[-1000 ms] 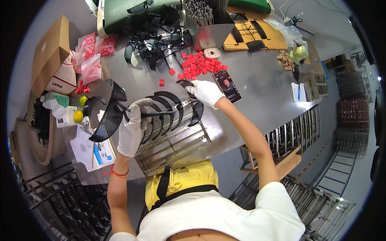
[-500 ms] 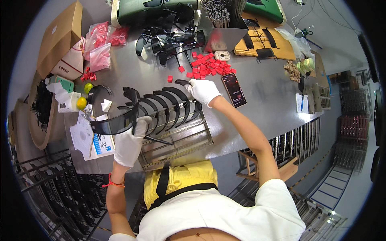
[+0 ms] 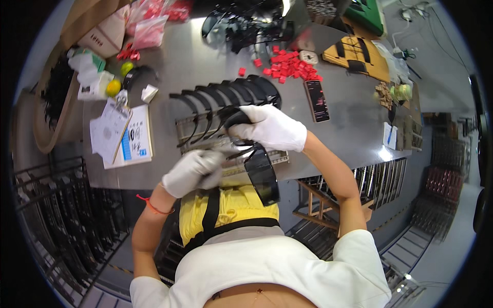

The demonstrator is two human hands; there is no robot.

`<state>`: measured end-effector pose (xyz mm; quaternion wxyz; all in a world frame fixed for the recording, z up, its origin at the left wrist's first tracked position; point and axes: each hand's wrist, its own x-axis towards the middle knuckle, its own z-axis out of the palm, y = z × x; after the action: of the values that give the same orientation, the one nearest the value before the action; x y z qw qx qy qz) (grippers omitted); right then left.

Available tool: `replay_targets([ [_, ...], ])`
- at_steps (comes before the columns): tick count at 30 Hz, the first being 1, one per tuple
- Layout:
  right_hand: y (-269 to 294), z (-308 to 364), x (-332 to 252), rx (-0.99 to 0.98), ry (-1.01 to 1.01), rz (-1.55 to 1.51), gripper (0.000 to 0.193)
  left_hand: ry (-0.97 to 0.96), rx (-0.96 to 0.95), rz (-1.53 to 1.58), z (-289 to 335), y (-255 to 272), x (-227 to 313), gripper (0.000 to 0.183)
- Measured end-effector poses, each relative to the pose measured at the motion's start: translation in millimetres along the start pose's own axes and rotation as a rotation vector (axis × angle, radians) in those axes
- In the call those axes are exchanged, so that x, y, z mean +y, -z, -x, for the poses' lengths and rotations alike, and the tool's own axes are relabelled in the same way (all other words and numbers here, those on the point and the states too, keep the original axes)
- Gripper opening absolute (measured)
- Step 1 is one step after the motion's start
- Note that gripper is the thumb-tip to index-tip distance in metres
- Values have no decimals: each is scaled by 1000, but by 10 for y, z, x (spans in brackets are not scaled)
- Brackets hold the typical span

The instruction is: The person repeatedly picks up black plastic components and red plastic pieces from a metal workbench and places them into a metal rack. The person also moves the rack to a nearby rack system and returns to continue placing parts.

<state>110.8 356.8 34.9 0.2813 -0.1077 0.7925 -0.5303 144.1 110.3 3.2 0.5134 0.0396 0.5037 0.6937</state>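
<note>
My right hand, in a white glove, is closed on a black plastic piece with glossy curved panels. One panel hangs below the hand and another curves up by the fingers. My left hand, also gloved, is close to the piece's left side. Motion smears its fingers, so I cannot make out whether they grip the piece. Just beyond the hands, several curved black panels stand in a row on a metal wire rack, which the hands partly cover.
Red clips lie in a pile beside a phone. Behind them is a heap of black parts. Papers on a clipboard and a yellow fruit are at left. Loaded racks stand beside the table.
My right hand has come from the far end of the rack toward me and now holds the black piece. My left hand has shifted right and nearer. The view has tilted.
</note>
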Motion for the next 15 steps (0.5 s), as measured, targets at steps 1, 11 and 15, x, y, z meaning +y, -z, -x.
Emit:
replay_targets([
  [1, -113, -18, 100, 73, -3, 5, 29, -68, 144, -45, 163, 175, -91, 32],
  [11, -1739, -57, 701, 123, -252, 427, 31, -476, 1481, -236, 1476, 415, -814, 35],
  [15, -1821, -66, 612, 197, -173, 519, 27, -859, 1150, -1541, 2053, 295, -904, 41],
])
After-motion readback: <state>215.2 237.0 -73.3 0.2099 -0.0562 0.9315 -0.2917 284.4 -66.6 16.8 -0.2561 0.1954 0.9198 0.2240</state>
